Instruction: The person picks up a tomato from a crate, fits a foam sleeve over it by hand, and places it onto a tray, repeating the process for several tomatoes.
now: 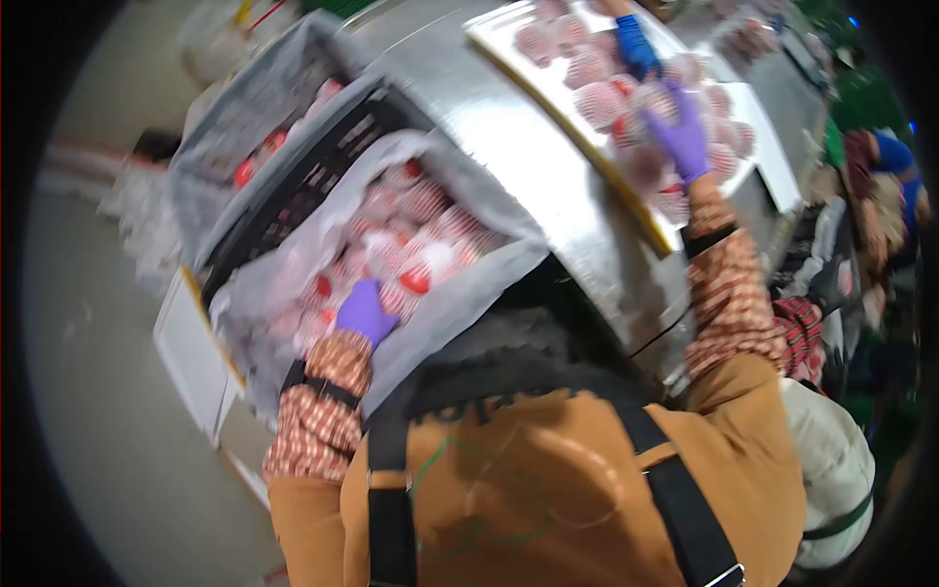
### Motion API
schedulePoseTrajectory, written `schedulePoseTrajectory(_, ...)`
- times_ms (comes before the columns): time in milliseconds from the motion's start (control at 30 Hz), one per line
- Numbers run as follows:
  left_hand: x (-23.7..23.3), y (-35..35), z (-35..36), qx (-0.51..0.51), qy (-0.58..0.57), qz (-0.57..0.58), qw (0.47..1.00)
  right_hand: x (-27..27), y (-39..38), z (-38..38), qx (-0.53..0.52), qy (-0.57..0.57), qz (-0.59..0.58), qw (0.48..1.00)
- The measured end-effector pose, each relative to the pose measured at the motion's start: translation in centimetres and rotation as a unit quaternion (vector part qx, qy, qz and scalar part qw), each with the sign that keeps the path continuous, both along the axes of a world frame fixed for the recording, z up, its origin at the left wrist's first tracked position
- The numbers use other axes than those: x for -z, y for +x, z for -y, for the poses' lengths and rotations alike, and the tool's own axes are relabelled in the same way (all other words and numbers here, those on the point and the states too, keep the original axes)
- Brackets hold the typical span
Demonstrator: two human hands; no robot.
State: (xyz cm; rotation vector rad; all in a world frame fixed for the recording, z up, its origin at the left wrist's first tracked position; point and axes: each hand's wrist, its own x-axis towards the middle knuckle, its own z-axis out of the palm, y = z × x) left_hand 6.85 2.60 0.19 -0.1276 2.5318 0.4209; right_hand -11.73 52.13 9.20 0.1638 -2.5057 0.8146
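My left hand (367,311), in a purple glove, reaches into a lined crate (445,338) among red fruits in white foam nets (425,245). Its fingers are smeared and partly hidden, with a netted fruit (395,298) right beside them. Over at the upper right, my right hand (680,135), also gloved in purple, lies on netted fruits (597,103) on a white tray (499,34). Its thumb and fingers are spread apart, touching the fruit. Close to it, another person's blue-gloved hand (636,47) reaches over the same tray.
A second lined crate (220,142) holding some red fruits stands beyond a black crate wall (303,181). The metal table (489,127) runs between the crates and tray. A white panel (191,352) is at left. Other people (885,196) work at the right.
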Motion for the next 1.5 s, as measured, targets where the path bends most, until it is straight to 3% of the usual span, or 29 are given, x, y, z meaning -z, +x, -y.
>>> schedulePoseTrajectory(33, 0.6, 0.3, 0.4, -0.002, -0.007, -0.001, 1.0, 0.0, -2.5, -2.2, -0.006, 0.098, -0.034, 0.995)
schedulePoseTrajectory(67, 2.0, 1.0, 1.0, -0.019, 0.011, -0.037, 0.999, 1.2, -4.6, -5.1, 0.037, 0.365, -0.114, 0.923)
schedulePoseTrajectory(100, 4.4, 1.8, 2.4, -0.006, 0.044, -0.094, 0.995, 2.9, -7.3, -7.5, 0.012, 0.129, -0.133, 0.983)
schedulePoseTrajectory(167, 4.2, 2.0, 2.4, -0.009, 0.045, -0.089, 0.995, 2.9, -8.3, -8.8, -0.028, 0.032, -0.054, 0.998)
schedulePoseTrajectory(200, 4.9, 2.2, 2.2, -0.009, 0.019, -0.094, 0.995, 3.2, -8.0, -8.1, -0.004, 0.137, -0.125, 0.983)
schedulePoseTrajectory(300, 4.2, 1.8, 0.8, 0.006, -0.023, -0.069, 0.997, 1.7, -3.5, -0.9, -0.104, 0.067, -0.055, 0.991)
schedulePoseTrajectory(400, 2.8, 1.2, -0.2, 0.023, -0.039, -0.051, 0.998, 0.5, 2.5, 7.7, -0.247, -0.23, 0.113, 0.934)
schedulePoseTrajectory(467, 2.8, 1.3, -0.2, 0.035, -0.037, -0.075, 0.996, -0.4, 5.7, 12.2, -0.281, -0.122, 0.045, 0.951)
schedulePoseTrajectory(500, 2.1, 1.0, -0.3, 0.04, -0.039, -0.076, 0.996, -0.9, 7.3, 14.2, -0.31, -0.146, 0.065, 0.937)
schedulePoseTrajectory(567, -0.4, 0.2, -0.6, 0.035, 0.005, -0.005, 0.999, -2.0, 9.7, 16.8, -0.327, -0.08, 0.057, 0.94)
schedulePoseTrajectory(633, -2.4, 0.3, 0.2, 0.03, 0.047, -0.038, 0.998, -2.3, 12.0, 18.7, -0.348, -0.161, 0.128, 0.915)
schedulePoseTrajectory(667, -3.9, 0.3, 0.8, 0.011, 0.134, -0.034, 0.99, -2.4, 13.0, 19.4, -0.359, -0.196, 0.147, 0.901)
schedulePoseTrajectory(700, -5.2, 0.5, 1.2, -0.009, 0.219, -0.03, 0.975, -2.5, 13.8, 20.1, -0.371, -0.231, 0.165, 0.884)
schedulePoseTrajectory(733, -6.2, 0.8, 1.3, -0.011, 0.22, -0.028, 0.975, -2.6, 14.3, 20.6, -0.386, -0.263, 0.194, 0.862)
schedulePoseTrajectory(800, -7.7, 1.6, 1.5, -0.06, 0.373, -0.127, 0.917, -3.3, 15.5, 22.4, -0.384, -0.374, 0.295, 0.791)
schedulePoseTrajectory(833, -8.6, 1.8, 1.4, -0.06, 0.375, -0.13, 0.916, -4.3, 15.8, 23.4, -0.372, -0.414, 0.353, 0.752)
schedulePoseTrajectory(900, -10.0, 2.1, 0.8, -0.044, 0.496, -0.223, 0.838, -4.6, 16.1, 25.3, -0.348, -0.465, 0.443, 0.683)
schedulePoseTrajectory(933, -11.1, 2.5, 0.1, -0.09, 0.583, -0.195, 0.784, -3.8, 16.1, 26.2, -0.342, -0.491, 0.484, 0.639)
schedulePoseTrajectory(967, -11.5, 2.8, -0.4, -0.084, 0.586, -0.2, 0.781, -2.7, 16.1, 27.1, -0.334, -0.515, 0.522, 0.592)
schedulePoseTrajectory(1067, -11.7, 3.4, -1.2, -0.072, 0.606, -0.265, 0.746, -2.3, 17.2, 29.2, -0.347, -0.541, 0.567, 0.515)
schedulePoseTrajectory(1167, -10.7, 3.7, -1.0, -0.105, 0.582, -0.277, 0.758, -3.3, 17.3, 30.4, -0.399, -0.47, 0.513, 0.597)
schedulePoseTrajectory(1233, -10.4, 4.0, -1.1, -0.109, 0.575, -0.275, 0.763, -2.7, 17.4, 31.5, -0.384, -0.493, 0.501, 0.598)
schedulePoseTrajectory(1300, -10.2, 4.8, -1.3, -0.182, 0.577, -0.264, 0.751, -1.9, 17.1, 31.9, -0.37, -0.515, 0.488, 0.6)
schedulePoseTrajectory(1433, -10.3, 5.9, -1.8, -0.268, 0.609, -0.228, 0.71, -1.6, 16.8, 31.9, -0.326, -0.507, 0.47, 0.645)
schedulePoseTrajectory(1500, -9.3, 5.9, -1.6, -0.261, 0.622, -0.226, 0.702, -1.4, 16.7, 32.0, -0.389, -0.447, 0.396, 0.701)
